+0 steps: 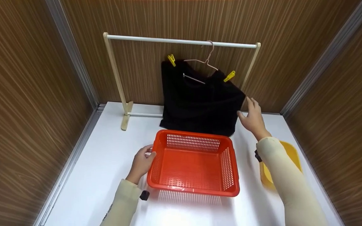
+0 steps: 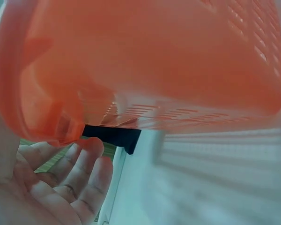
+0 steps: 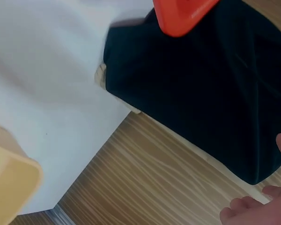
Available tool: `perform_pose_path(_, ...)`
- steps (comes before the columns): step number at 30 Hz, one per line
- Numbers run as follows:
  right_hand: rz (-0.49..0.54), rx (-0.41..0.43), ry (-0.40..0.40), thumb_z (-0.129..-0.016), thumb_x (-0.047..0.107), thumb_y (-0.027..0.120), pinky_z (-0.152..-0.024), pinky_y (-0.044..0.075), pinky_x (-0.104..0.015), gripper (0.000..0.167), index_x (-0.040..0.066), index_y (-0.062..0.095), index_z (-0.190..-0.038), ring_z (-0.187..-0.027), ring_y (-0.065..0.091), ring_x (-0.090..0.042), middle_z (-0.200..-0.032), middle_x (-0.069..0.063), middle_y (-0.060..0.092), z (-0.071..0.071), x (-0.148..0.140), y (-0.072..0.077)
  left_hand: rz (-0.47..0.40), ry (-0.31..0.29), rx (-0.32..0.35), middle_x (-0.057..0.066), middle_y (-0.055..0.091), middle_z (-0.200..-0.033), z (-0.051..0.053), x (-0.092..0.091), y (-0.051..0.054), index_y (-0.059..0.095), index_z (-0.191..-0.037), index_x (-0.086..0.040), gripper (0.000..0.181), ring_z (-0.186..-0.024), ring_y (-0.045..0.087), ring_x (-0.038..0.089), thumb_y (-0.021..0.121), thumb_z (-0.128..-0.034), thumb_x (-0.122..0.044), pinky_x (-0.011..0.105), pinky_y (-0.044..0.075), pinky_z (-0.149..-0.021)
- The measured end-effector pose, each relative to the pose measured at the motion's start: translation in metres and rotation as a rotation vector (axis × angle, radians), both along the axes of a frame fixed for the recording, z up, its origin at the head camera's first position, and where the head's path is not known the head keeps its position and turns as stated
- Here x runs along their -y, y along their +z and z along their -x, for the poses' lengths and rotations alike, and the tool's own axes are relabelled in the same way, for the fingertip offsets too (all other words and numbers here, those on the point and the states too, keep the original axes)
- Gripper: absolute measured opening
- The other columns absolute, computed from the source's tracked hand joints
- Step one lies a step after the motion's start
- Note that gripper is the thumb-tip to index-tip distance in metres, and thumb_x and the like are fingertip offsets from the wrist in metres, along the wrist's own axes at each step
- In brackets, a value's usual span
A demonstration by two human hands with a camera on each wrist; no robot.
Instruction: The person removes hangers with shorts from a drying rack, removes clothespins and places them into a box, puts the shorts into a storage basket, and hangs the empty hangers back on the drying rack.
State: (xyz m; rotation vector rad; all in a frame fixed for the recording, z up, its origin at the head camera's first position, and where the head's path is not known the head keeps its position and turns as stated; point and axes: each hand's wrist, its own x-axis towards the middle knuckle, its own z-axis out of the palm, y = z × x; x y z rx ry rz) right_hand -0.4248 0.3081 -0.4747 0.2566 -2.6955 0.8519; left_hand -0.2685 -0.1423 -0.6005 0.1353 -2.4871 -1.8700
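Note:
My left hand (image 1: pixel 142 163) holds the left rim of an empty red plastic basket (image 1: pixel 190 168), thumb over the rim and fingers outside it. In the left wrist view the fingers (image 2: pixel 91 180) bend beneath the rim, and the thumb is hidden. A shadow shows under the basket's near side. My right hand (image 1: pixel 253 117) is spread beside the right edge of a black garment (image 1: pixel 200 110); whether the fingertips touch the cloth I cannot tell. The garment hangs from a pink hanger (image 1: pixel 208 59), with a yellow clothespin (image 1: pixel 171 60) at its left shoulder and another yellow clothespin (image 1: pixel 229 76) at its right.
A wooden rack with a white rod (image 1: pixel 156 40) stands at the back of the white table (image 1: pixel 105 163). Under my right forearm sits a yellow basket (image 1: pixel 267 180). Wood-patterned walls (image 1: pixel 27 94) enclose the table at the back and both sides.

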Motion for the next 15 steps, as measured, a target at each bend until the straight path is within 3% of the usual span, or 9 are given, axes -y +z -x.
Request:
perform_pose_path(9,-0.029,0.088,0.010,-0.102,0.024,0.062,-0.122,0.015,-0.061,0.084,0.002,0.011,-0.165,-0.155,0.011,-0.047,-0.169,-0.028,0.010,0.029,0.012,0.012,0.082,0.009,-0.035,0.008,0.062,-0.121,0.002,-0.003,-0.001,0.056,-0.148,-0.011,0.046,-0.093,0.063,0.021,0.064,-0.1030,-0.018,0.034,0.060,-0.073)
perform_pose_path(15,0.025,0.065,0.012,-0.103,0.021,0.060,-0.123,0.016,-0.059,0.082,-0.001,0.009,-0.164,-0.154,0.017,-0.047,-0.166,-0.031,0.016,0.041,0.024,0.016,0.130,0.022,-0.064,0.006,0.062,-0.119,-0.002,-0.004,-0.006,0.055,-0.149,-0.012,0.047,-0.091,0.061,0.019,0.063,-0.1030,-0.017,0.035,0.059,-0.073)
